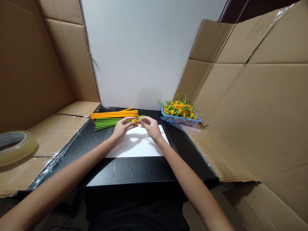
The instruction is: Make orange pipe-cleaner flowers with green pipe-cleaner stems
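Many finished flowers heaped in blue basket right of white sheet. Left hand, right hand above sheet, fingers pinched on half-made flower. Orange stems, green stems unused behind sheet.

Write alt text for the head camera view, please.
Two bare hands, left hand and right hand, pinch a small orange and green flower over white paper on a black table. Orange sticks, green sticks and a blue basket sit behind.
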Available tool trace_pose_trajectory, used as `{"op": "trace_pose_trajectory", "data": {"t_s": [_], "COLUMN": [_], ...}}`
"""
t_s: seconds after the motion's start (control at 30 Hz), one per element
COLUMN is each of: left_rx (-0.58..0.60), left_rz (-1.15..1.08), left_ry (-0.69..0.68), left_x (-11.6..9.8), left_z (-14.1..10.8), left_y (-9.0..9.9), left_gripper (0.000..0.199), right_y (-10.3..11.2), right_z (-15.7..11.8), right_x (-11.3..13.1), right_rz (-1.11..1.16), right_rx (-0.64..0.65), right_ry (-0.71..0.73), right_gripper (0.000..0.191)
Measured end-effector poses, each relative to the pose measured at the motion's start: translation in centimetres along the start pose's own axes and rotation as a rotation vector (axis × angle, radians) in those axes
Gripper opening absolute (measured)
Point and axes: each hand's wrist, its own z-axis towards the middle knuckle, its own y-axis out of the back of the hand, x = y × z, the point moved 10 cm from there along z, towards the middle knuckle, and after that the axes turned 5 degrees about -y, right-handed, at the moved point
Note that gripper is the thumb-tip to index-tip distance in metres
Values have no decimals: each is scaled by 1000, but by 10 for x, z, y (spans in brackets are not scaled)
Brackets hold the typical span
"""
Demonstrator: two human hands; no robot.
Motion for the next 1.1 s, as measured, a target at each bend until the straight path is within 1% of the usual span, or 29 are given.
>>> {"op": "trace_pose_trajectory", "data": {"t_s": [0.07,0.1,0.13,0.2,0.3,0.4,0.5,0.57,0.63,0.73,0.8,0.9,1.1], "left_rx": [-17,-9,3,28,60,101,125,106,55,-18,-51,-83,-101], "left_rz": [-8,-1,11,36,86,133,174,200,204,193,188,179,180], "left_ry": [4,10,17,34,45,25,7,-5,-36,-90,-103,-96,-100], "left_x": [0,0,1,4,5,1,-3,-4,-6,-10,-11,-11,-8], "left_z": [1,2,2,1,-3,-7,-9,-9,-8,-9,-11,-13,-12], "left_y": [4,4,3,-1,-8,-17,-21,-19,-14,-9,-8,-7,-4], "left_gripper": [46,45,44,42,42,40,42,44,46,45,46,47,46], "right_y": [-1,-1,0,2,2,3,3,6,9,8,5,2,2], "right_z": [3,3,2,1,0,0,1,-1,-4,-8,-9,-6,-3], "right_x": [-16,-22,-27,-32,-29,-24,-13,-4,5,14,15,12,8], "right_rz": [160,217,248,247,198,165,113,55,-19,-89,-87,-60,-54], "right_rx": [32,25,8,-31,-73,-89,-80,-105,-140,-139,-108,-62,-23], "right_ry": [-133,-187,-222,-235,-177,-114,-22,63,151,239,248,215,197], "right_gripper": [55,59,61,55,43,39,36,33,29,27,29,32,30]}}
